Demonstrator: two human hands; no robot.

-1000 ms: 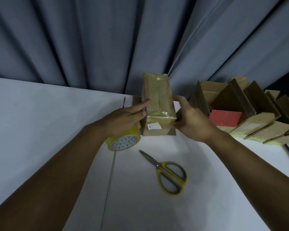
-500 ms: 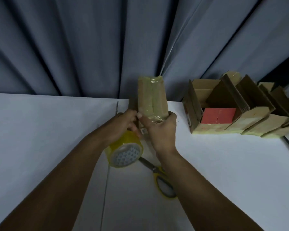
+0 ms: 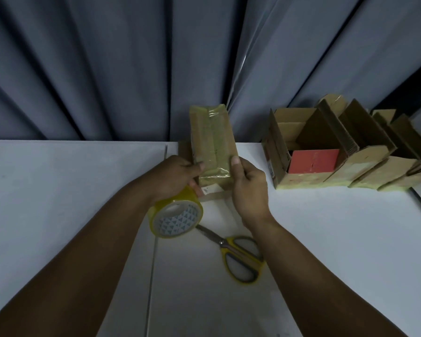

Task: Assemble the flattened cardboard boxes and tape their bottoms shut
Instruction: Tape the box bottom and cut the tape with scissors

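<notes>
A cardboard box is held upright over the worktop's far side. The left hand grips its edge and the tape roll; the right hand pinches the opposite side. The wrinkled tape (loosely pressed, seemingly) may peel.

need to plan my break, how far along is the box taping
Done: a row of open brown cardboard boxes at the right, tape along their bottom edges. In hand: the left hand and right hand hold a small brown cardboard box, its upturned bottom taped; the left also grips the yellow tape roll. Left: no flat boxes in view; the yellow-handled scissors lie untouched.
</notes>
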